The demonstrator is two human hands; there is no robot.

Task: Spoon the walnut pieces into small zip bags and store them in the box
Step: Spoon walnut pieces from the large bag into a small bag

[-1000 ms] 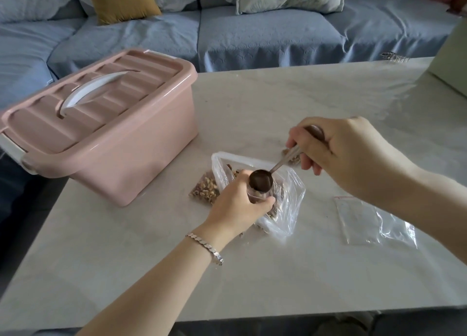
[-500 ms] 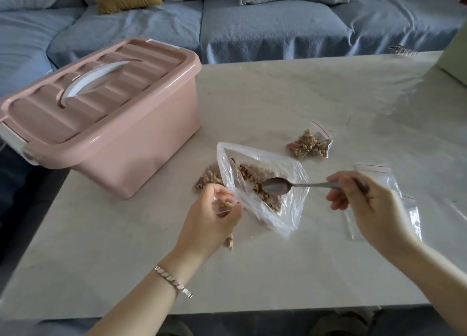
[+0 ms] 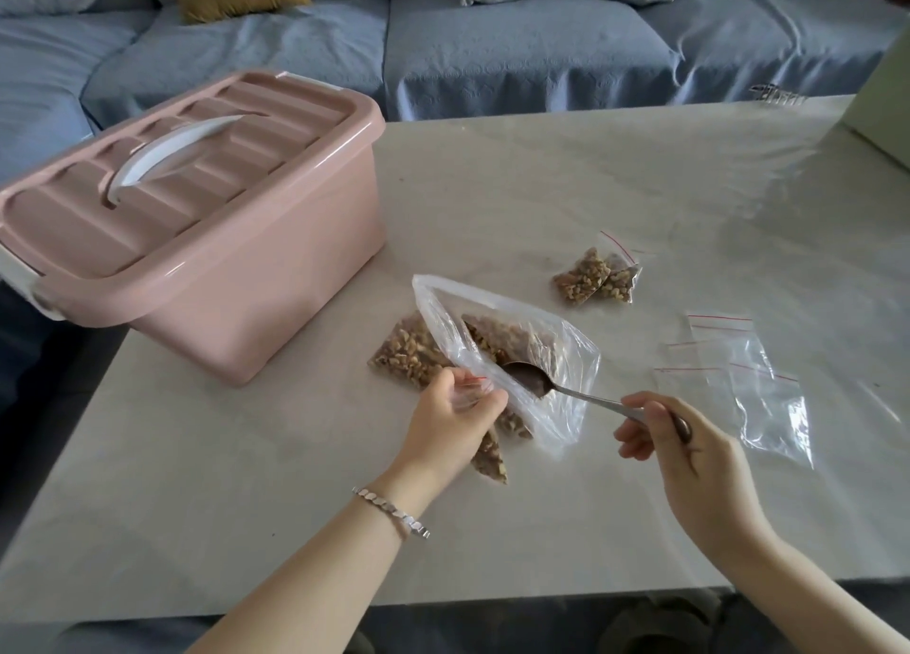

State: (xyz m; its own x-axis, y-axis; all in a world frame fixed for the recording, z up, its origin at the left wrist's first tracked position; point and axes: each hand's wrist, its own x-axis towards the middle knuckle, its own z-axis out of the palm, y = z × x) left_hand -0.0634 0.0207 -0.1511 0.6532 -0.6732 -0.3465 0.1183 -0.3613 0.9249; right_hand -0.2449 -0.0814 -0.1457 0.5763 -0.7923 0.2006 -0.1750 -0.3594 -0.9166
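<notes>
A large clear plastic bag (image 3: pixel 551 358) with walnut pieces lies open in the middle of the table. My left hand (image 3: pixel 450 422) pinches a small zip bag (image 3: pixel 490 456) partly filled with walnuts, beside the big bag's mouth. My right hand (image 3: pixel 684 451) grips the handle of a metal spoon (image 3: pixel 529 377), whose bowl sits inside the big bag. Filled small bags lie to the left (image 3: pixel 404 353) and at the back right (image 3: pixel 593 276). The pink box (image 3: pixel 236 279) stands at the left with its lid on.
Several empty small zip bags (image 3: pixel 738 373) with red lines lie to the right of my right hand. A blue sofa (image 3: pixel 492 47) with cushions runs behind the marble table (image 3: pixel 541 185). A pale green object (image 3: pixel 886 107) stands at the table's far right.
The spoon has left the small bag and gone down into the big walnut bag. My right hand has swung right and lower. My left hand has lowered the small bag toward the table.
</notes>
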